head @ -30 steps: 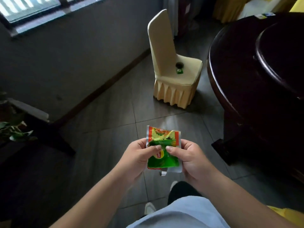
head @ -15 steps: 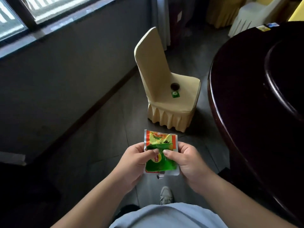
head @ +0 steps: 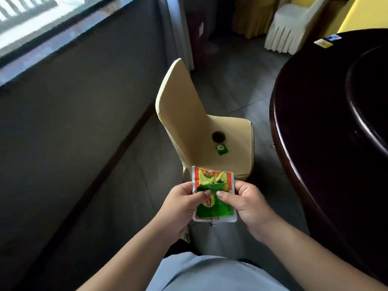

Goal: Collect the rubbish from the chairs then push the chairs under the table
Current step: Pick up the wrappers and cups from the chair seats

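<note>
Wrappers (head: 212,198) pinched by both hands' fingers (head: 204,194); chair (head: 231,143) seat holds green packet (head: 222,148), dark lid (head: 218,136).

Bare forearms, sleeveless to the frame edge; pale blue-grey garment (head: 210,274) at the waist; light shoe (head: 185,235).

Chair (head: 201,127) stands straight ahead on the floor (head: 130,185), backrest to the left, seat facing right toward the table (head: 315,143). Chair is near the table edge, apart from it. On the seat: a round lid (head: 218,136) close to the backrest, a small sachet (head: 222,149) just in front of it, nearer the person. Wall and window (head: 31,22) run along the left. Behind the chair, further chairs (head: 287,28) at the room's far end. Both hands hold wrappers (head: 212,196) together in front of the chair, left hand (head: 182,208) on their left side, right hand (head: 245,206) on their right.
</note>
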